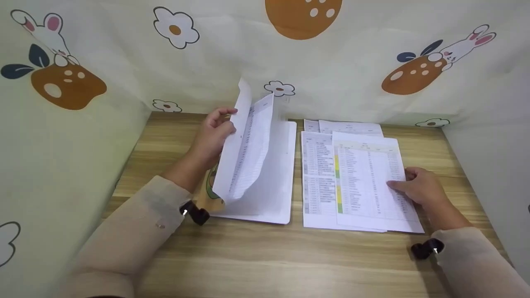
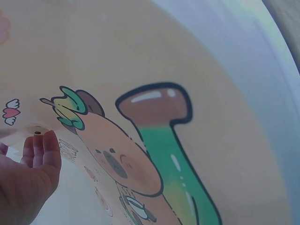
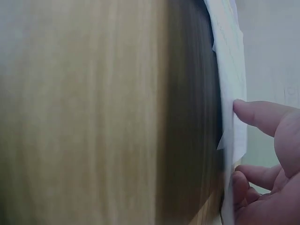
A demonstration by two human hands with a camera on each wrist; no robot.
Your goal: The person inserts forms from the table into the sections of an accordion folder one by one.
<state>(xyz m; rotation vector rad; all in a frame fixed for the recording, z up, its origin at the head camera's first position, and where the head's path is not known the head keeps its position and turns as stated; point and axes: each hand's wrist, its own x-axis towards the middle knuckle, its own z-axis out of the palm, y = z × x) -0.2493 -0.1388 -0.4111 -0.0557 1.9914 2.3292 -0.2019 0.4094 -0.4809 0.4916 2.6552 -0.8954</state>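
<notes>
My left hand (image 1: 211, 138) holds up the cover of a white folder (image 1: 285, 174), its fingers at the outer edge. The outside of that cover (image 2: 211, 56) fills the left wrist view, printed with a cartoon animal and a green shape; the left fingers lie by a small hole in it. Within the folder, a printed sheet (image 1: 258, 145) stands half raised beside the cover and bends at its lower part. At the right, my right hand (image 1: 422, 188) pinches the right edge of a printed sheet with yellow and green marks (image 1: 368, 182), thumb on top and fingers underneath.
Beneath the right-hand sheet lies another printed sheet (image 1: 316, 186), and more papers (image 1: 352, 128) stick out behind. All rest on a wood-grain table (image 1: 265, 256). A cloth (image 1: 223, 41) with rabbits and flowers hangs along the back and left side.
</notes>
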